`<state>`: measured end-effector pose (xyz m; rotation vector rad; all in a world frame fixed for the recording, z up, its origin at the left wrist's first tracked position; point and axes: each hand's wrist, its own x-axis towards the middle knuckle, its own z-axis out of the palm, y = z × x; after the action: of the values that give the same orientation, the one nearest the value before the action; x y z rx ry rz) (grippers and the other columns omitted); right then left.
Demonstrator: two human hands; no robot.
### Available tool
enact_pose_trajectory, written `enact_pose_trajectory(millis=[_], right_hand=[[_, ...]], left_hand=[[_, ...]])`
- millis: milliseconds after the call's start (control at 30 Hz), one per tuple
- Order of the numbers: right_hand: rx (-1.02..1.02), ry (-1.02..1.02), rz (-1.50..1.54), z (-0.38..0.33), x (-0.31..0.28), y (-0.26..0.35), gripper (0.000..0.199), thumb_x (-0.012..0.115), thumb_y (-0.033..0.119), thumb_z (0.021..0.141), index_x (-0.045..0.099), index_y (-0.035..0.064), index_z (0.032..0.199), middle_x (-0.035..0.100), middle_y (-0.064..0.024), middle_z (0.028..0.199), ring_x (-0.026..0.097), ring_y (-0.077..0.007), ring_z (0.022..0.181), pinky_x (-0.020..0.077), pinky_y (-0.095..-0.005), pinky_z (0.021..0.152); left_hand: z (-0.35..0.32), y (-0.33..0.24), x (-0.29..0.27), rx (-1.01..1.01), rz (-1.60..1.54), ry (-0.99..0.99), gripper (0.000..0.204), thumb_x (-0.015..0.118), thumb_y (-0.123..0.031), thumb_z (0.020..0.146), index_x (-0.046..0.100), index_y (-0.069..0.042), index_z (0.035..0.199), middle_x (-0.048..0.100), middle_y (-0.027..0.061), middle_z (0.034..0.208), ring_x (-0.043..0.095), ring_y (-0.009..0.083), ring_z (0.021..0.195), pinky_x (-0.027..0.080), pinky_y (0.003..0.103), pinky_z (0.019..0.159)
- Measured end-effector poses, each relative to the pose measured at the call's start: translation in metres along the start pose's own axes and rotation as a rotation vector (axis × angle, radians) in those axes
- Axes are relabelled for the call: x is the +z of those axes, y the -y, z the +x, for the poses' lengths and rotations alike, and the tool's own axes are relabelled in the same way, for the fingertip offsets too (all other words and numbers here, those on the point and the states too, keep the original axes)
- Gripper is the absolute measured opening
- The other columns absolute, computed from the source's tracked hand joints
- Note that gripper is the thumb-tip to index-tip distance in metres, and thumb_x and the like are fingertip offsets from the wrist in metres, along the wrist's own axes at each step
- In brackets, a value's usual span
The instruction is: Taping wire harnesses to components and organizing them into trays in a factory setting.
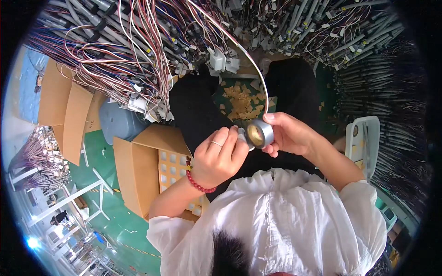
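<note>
In front of my chest, both hands work close together. My right hand is closed round a roll of grey tape, its thumb beside a pale wire that runs up to the hanging bundles. Close against the roll's left side, my left hand has its fingers bent and pressed together on a small white piece. The fingers hide much of this piece, so its kind does not show. A red bead bracelet circles my left wrist.
Dense wire bundles hang ahead. At my left stand an open cardboard box with a grid of white pieces and a blue-grey stool. Paper scraps litter the floor between my legs. A pale plastic bin sits at right.
</note>
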<state>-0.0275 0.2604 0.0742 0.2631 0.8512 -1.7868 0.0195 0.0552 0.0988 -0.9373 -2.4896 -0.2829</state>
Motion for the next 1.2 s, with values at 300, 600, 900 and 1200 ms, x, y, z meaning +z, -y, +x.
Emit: enact_pose_trajectory(millis=[300, 600, 900, 1200], right_hand=[[-0.226, 0.193, -0.184, -0.006, -0.009, -0.017, 0.024, 0.061, 0.02, 0.088, 0.064, -0.0014, 0.098, 0.063, -0.006, 0.076, 0.058, -0.0107, 0.058, 0.0488, -0.0223, 0.05], [-0.799, 0.278, -1.202, 0.002, 0.008, 0.04, 0.057, 0.078, 0.011, 0.066, 0.058, 0.0058, 0.119, 0.053, -0.0121, 0.111, 0.053, -0.0277, 0.102, 0.0437, -0.0378, 0.09], [-0.383, 0.323, -0.899, -0.017, 0.005, 0.03, 0.046, 0.079, 0.014, 0.069, 0.062, 0.0013, 0.11, 0.055, -0.0076, 0.092, 0.057, -0.0169, 0.084, 0.0492, -0.0285, 0.073], [-0.058, 0.161, -0.127, -0.006, -0.006, 0.007, 0.034, 0.062, 0.03, 0.087, 0.063, -0.0032, 0.093, 0.06, -0.0062, 0.07, 0.056, -0.0109, 0.055, 0.0467, -0.0239, 0.051]], left_hand=[[-0.013, 0.009, 0.001, -0.304, -0.41, -0.048, 0.021, 0.068, 0.0, 0.061, 0.05, -0.006, 0.067, 0.063, 0.0046, 0.075, 0.063, 0.0215, 0.071, 0.05, 0.032, 0.056], [-0.024, 0.006, 0.01, -0.65, -1.07, 0.097, 0.029, 0.073, 0.008, 0.063, 0.046, -0.002, 0.067, 0.062, 0.0098, 0.07, 0.065, 0.0176, 0.07, 0.049, 0.027, 0.061], [-0.045, 0.012, 0.018, -1.051, -1.558, 0.151, 0.022, 0.072, 0.005, 0.073, 0.052, -0.004, 0.072, 0.065, 0.0028, 0.083, 0.059, 0.0052, 0.077, 0.048, 0.023, 0.066], [-0.016, 0.004, 0.002, -0.171, -0.205, -0.066, 0.015, 0.064, -0.002, 0.067, 0.05, -0.006, 0.066, 0.065, 0.0053, 0.084, 0.062, 0.0188, 0.077, 0.051, 0.027, 0.057]])
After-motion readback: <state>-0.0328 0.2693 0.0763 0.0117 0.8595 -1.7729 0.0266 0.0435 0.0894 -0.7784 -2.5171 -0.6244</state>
